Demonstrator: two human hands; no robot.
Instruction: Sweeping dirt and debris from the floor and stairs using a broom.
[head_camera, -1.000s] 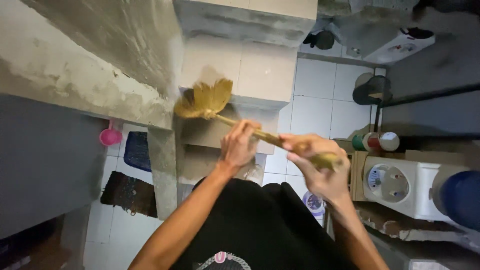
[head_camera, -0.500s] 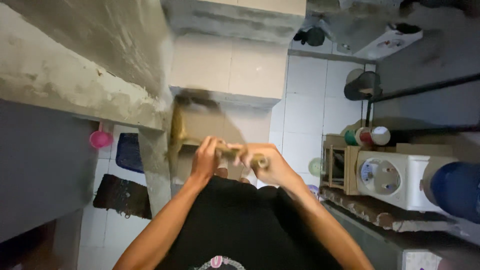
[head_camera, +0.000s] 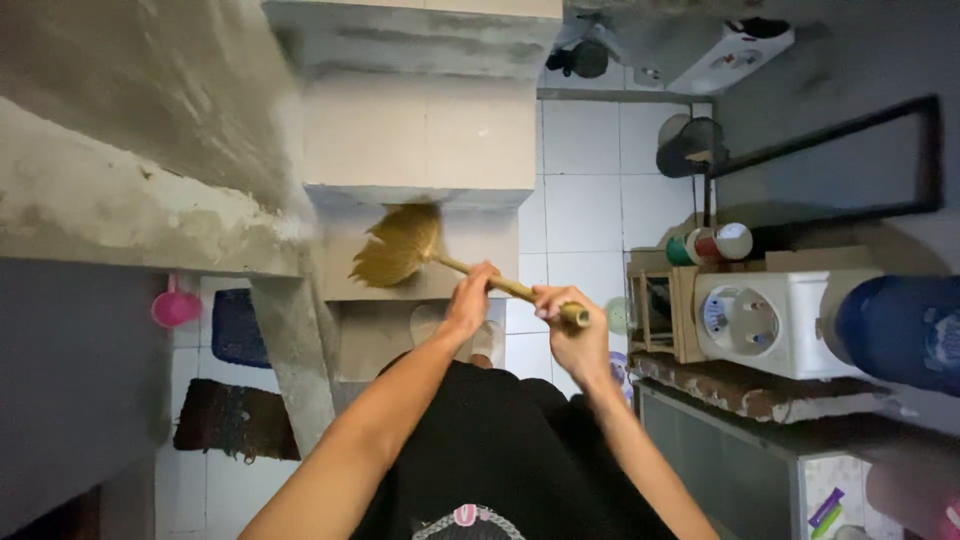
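Observation:
I look down a steep flight of tiled stairs (head_camera: 420, 140). A short straw broom (head_camera: 400, 245) with a yellow-brown brush head and a bamboo-like handle is held in both hands. My left hand (head_camera: 470, 300) grips the handle nearer the brush. The end of the handle is in my right hand (head_camera: 570, 335). The brush head rests against a stair step just below the upper tread, left of my hands. My black shirt fills the lower middle of the view.
A rough concrete wall (head_camera: 120, 200) runs along the left. Below lie white floor tiles, a dark mat (head_camera: 235, 420), a blue mat (head_camera: 240, 325) and a pink scoop (head_camera: 175, 305). On the right stand a white water dispenser (head_camera: 760, 320) with a blue bottle (head_camera: 895, 330), and several cans (head_camera: 710, 245).
The broom swept down to the left against the step edge, then swung back up; its brush head now sits on the step again. Both hands moved closer together on the handle.

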